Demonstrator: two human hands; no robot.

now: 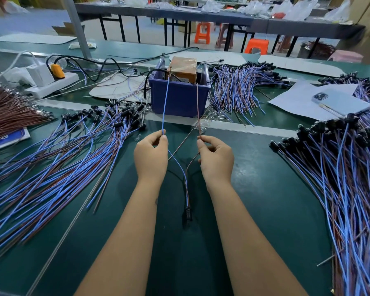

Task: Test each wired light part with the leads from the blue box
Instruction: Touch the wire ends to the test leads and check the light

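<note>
In front of the blue box (179,97), your left hand (151,155) pinches one blue wire (175,161), your right hand (216,159) one brown wire (190,163); lead contacts stay hidden by fingers.

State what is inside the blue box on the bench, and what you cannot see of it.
Inside the blue box stands a brown block wrapped in clear film, rising above the rim. A blue lead, a brown lead and a black cable come out. The box walls hide its lower part.

2 hands (151,154), 1 blue box (179,97), 2 leads (166,103)
</note>
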